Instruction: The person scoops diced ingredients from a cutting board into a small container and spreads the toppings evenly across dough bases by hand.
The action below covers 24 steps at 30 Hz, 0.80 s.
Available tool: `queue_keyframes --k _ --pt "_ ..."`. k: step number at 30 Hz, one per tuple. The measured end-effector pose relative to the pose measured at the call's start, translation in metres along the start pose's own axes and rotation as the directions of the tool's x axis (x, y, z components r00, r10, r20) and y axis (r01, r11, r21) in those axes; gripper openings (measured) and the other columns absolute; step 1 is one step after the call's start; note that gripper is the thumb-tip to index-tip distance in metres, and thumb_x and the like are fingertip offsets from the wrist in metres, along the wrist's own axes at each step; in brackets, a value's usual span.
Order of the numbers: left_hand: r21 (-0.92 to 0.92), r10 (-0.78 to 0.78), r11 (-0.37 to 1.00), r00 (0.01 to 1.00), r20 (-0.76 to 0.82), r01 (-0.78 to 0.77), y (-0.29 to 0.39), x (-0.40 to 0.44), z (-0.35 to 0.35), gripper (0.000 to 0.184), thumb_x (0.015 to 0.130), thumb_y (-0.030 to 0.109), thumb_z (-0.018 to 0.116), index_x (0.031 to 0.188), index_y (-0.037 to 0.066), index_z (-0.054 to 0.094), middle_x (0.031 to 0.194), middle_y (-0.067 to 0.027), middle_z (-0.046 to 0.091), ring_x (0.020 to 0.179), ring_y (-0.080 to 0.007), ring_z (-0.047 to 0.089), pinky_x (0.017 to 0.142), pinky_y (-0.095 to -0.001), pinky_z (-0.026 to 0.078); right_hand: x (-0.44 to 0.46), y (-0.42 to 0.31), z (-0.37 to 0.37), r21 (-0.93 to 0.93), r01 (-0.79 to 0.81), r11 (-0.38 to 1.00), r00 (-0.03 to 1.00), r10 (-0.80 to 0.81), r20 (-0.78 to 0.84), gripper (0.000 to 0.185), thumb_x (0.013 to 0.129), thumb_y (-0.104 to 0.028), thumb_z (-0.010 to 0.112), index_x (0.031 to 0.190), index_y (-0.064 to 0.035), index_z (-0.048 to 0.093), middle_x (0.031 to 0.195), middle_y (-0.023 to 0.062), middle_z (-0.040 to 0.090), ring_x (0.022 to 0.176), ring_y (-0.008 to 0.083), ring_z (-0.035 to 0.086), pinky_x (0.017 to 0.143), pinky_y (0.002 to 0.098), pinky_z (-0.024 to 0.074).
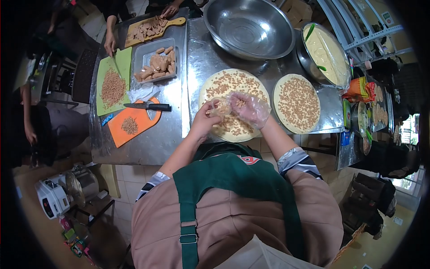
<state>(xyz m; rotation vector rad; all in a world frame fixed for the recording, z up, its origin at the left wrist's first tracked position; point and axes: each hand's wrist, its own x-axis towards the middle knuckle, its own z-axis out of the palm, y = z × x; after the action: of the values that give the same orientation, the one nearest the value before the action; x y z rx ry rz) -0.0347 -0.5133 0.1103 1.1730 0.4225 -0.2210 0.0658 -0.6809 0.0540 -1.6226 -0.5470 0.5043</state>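
Left hand (207, 118): small container (221, 106). Clear box (144, 50): sausages (159, 64).

Wide head-worn view, forward and steeply down.

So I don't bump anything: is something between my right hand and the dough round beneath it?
Nothing visible blocks your right hand from the dough round; the clear container in your left hand sits alongside.

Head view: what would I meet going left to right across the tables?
Green board, sausage tub, left topped dough, right topped dough, orange-red packet.
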Motion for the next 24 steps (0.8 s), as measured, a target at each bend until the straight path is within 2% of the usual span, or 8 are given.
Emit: queue_keyframes --k 1,2,8,10,12,16,20,24 --pt "-0.028 -0.010 1.000 1.000 -0.005 0.009 -0.001 -0.004 -0.003 0.056 0.061 -0.010 0.056 0.114 0.005 0.043 0.106 -0.0075 0.044 0.084 -0.0150 0.053 0.069 -0.0224 0.044 0.002 -0.022 -0.009 0.528 -0.240 0.815 0.959 0.282 0.001 0.025 0.081 -0.008 0.046 0.103 0.0042 0.045 0.091 0.0120 0.051 0.083 0.0215 0.053 0.076 0.0275 0.0453" --pt "-0.056 -0.018 0.998 1.000 -0.008 0.017 -0.002 -0.008 -0.006 0.057 0.061 -0.010 0.056 0.114 0.005 0.042 0.105 -0.0073 0.044 0.085 -0.0158 0.053 0.070 -0.0222 0.044 0.005 -0.039 -0.017 0.879 -0.345 0.330 0.854 0.498 0.149 0.025 0.081 -0.008 0.047 0.102 0.0047 0.046 0.090 0.0119 0.052 0.082 0.0214 0.053 0.077 0.0283 0.0454" --pt "-0.049 0.017 0.998 0.989 -0.148 -0.025 -0.008 -0.038 -0.042 0.057 0.063 -0.009 0.056 0.116 0.005 0.040 0.105 -0.0063 0.043 0.081 -0.0126 0.053 0.070 -0.0227 0.044 0.069 -0.036 -0.058 0.188 -0.563 0.805 0.788 0.591 -0.174 0.019 0.080 -0.008 0.047 0.093 0.0030 0.055 0.082 0.0102 0.058 0.073 0.0199 0.056 0.067 0.0266 0.0471" --pt "-0.038 0.017 0.999 0.986 -0.163 -0.023 -0.011 -0.044 -0.056 0.057 0.063 -0.009 0.056 0.116 0.005 0.039 0.105 -0.0064 0.042 0.077 -0.0104 0.052 0.069 -0.0222 0.043 0.085 -0.039 -0.063 -0.096 -0.578 0.810 0.813 0.562 -0.153 0.018 0.078 -0.009 0.049 0.092 0.0008 0.057 0.082 0.0105 0.059 0.074 0.0192 0.057 0.065 0.0267 0.0465" --pt "-0.100 0.038 0.993 0.971 -0.237 -0.063 -0.013 -0.048 -0.065 0.057 0.063 -0.009 0.056 0.116 0.004 0.039 0.104 -0.0063 0.042 0.076 -0.0097 0.051 0.069 -0.0215 0.042 0.101 -0.060 -0.059 -0.732 -0.414 0.541 0.878 0.449 -0.165 0.021 0.073 -0.017 0.052 0.087 -0.0040 0.059 0.083 0.0102 0.060 0.074 0.0184 0.057 0.063 0.0287 0.0451" --pt "-0.121 0.043 0.990 0.961 -0.273 -0.078 -0.010 -0.052 -0.070 0.057 0.063 -0.009 0.055 0.116 0.004 0.039 0.104 -0.0061 0.042 0.076 -0.0100 0.051 0.069 -0.0213 0.042 0.128 -0.045 -0.052 -0.897 -0.207 0.391 0.915 0.402 -0.036 0.020 0.071 -0.018 0.052 0.086 -0.0083 0.061 0.077 0.0070 0.060 0.069 0.0179 0.054 0.067 0.0301 0.0430" --pt "-0.106 0.061 0.990 0.958 -0.279 -0.094 -0.005 -0.050 -0.066 0.056 0.064 -0.009 0.055 0.116 0.004 0.039 0.104 -0.0061 0.042 0.077 -0.0103 0.051 0.069 -0.0213 0.041 0.121 -0.051 -0.060 -0.813 -0.240 0.530 0.850 0.520 0.088 0.022 0.071 -0.021 0.052 0.087 -0.0087 0.061 0.082 0.0081 0.060 0.071 0.0186 0.054 0.067 0.0287 0.0428" --pt "-0.121 0.042 0.990 0.963 -0.267 -0.077 -0.006 -0.048 -0.064 0.056 0.064 -0.010 0.054 0.116 0.004 0.039 0.103 -0.0059 0.043 0.078 -0.0105 0.051 0.068 -0.0213 0.042 0.112 -0.037 -0.073 -0.891 -0.202 0.407 0.836 0.546 0.060 0.022 0.069 -0.022 0.052 0.085 -0.0099 0.061 0.084 0.0114 0.060 0.069 0.0227 0.055 0.063 0.0297 0.0439"
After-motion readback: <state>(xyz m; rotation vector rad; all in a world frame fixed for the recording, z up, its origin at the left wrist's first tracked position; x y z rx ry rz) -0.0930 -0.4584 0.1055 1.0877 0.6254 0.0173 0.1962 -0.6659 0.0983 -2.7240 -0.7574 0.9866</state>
